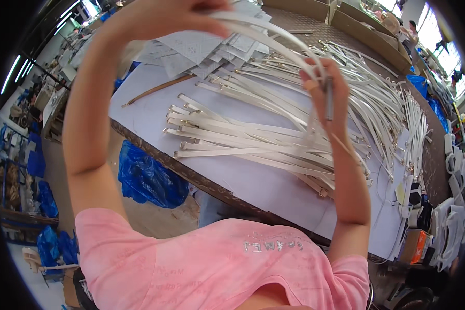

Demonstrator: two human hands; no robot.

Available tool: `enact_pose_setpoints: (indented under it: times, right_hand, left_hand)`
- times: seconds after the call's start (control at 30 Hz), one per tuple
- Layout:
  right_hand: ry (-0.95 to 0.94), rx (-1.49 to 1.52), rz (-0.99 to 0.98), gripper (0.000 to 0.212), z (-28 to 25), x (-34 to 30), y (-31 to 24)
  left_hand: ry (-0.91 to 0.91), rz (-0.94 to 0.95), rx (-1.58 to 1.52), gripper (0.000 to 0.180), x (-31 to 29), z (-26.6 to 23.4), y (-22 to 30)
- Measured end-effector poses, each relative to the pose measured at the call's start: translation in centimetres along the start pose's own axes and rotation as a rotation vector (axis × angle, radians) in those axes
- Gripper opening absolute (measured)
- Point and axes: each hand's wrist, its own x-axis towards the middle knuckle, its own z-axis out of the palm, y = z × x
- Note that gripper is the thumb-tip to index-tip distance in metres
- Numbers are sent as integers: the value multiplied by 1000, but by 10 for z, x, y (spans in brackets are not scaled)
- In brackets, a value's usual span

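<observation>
Evidently both hands are at work on a white strap [243, 21], which arches in the air above the surface [144, 113], stretched between them and looking doubled along part of its length. The left hand [175, 18], partly cut off by the upper edge, has its fingers drawn nearly together on the strap's far end, though blur hides the exact grip. The right hand [331, 95] is raised over the straps, its fingers curled closed around the other end of the arch and a slim grey tool [329, 101], which stands roughly upright. Below and between the hands lies a group of buckled straps [227, 124], with most of their metal ends toward the left. A larger heap of white straps [367, 88] spreads beyond the right hand. Loose white sheets [191, 49] overlap near the left hand, and a narrow brown strip [157, 90] lies by itself just below them. A blue plastic bag [150, 175] sits beyond the table's near edge.
</observation>
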Motion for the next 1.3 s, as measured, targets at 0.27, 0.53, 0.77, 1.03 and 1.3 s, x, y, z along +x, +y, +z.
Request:
enact_pose_setpoints:
  times: [0.27,0.53,0.77,1.03,1.3]
  right_hand:
    - [-62,-401,-476,29,-59,-2,-62]
    - [-354,-653,-418,37,-33,-18,-42]
    - [-298,-678,-303,35,-40,-37,-35]
    - [-266,-667,-222,30,-43,-43,-19]
    - [-251,-777,-431,40,-47,-28,-14]
  left_hand:
    - [-129,-728,389,27,-161,37,-225]
    - [129,123,-55,33,-42,223,-165]
    - [-30,59,-248,44,-30,279,-262]
    - [311,-714,322,55,-180,278,-328]
    - [896,-1008,274,62,-280,285,-307]
